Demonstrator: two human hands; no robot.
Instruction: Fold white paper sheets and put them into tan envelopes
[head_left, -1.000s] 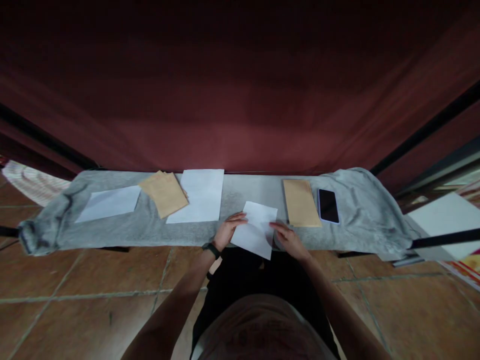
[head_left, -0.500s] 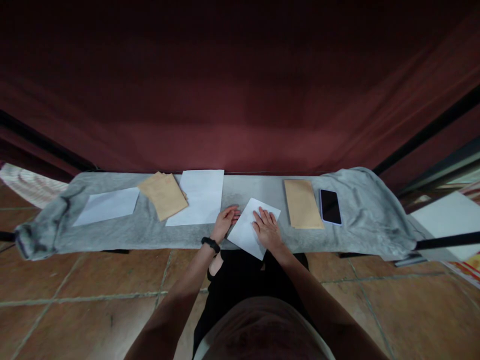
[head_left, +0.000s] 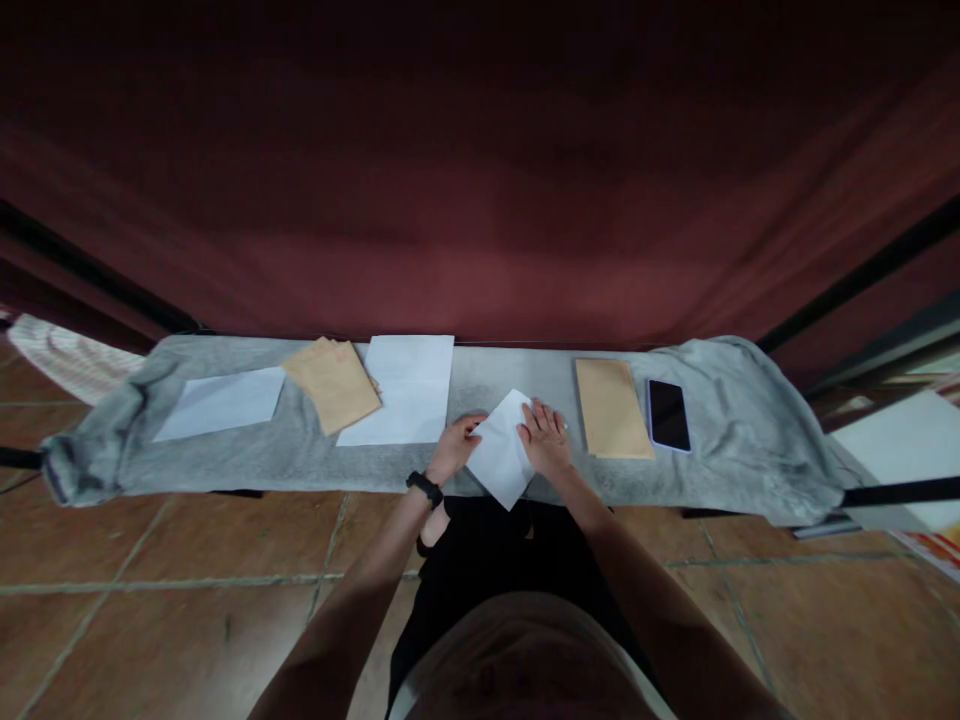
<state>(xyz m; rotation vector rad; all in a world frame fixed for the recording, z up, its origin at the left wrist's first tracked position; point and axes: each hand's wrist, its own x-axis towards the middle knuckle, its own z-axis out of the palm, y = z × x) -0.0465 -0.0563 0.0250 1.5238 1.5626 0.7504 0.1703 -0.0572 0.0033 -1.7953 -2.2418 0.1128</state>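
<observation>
A small folded sheet of white paper (head_left: 501, 462) lies turned cornerwise at the front of the grey cloth, one corner reaching the edge near my lap. My left hand (head_left: 454, 446), with a black band on the wrist, pinches its left corner between thumb and fingers. My right hand (head_left: 546, 440) rests flat on the paper's right side, fingers stretched out and slightly apart. To the left is a larger white sheet (head_left: 412, 390), partly under several brown envelopes (head_left: 341, 390). More brown envelopes (head_left: 613, 410) lie in a neat stack right of my right hand.
The narrow bench is covered with a grey cloth (head_left: 739, 430), rumpled at its right end. A phone (head_left: 668, 415) lies by the right stack. Another white paper (head_left: 223, 402) is at the far left. A dark red curtain (head_left: 480, 200) hangs behind; tiled floor (head_left: 187, 640) lies below.
My left hand has closed on the paper's left corner. The paper has shifted and turned a little, and my right hand has slid right toward its edge.
</observation>
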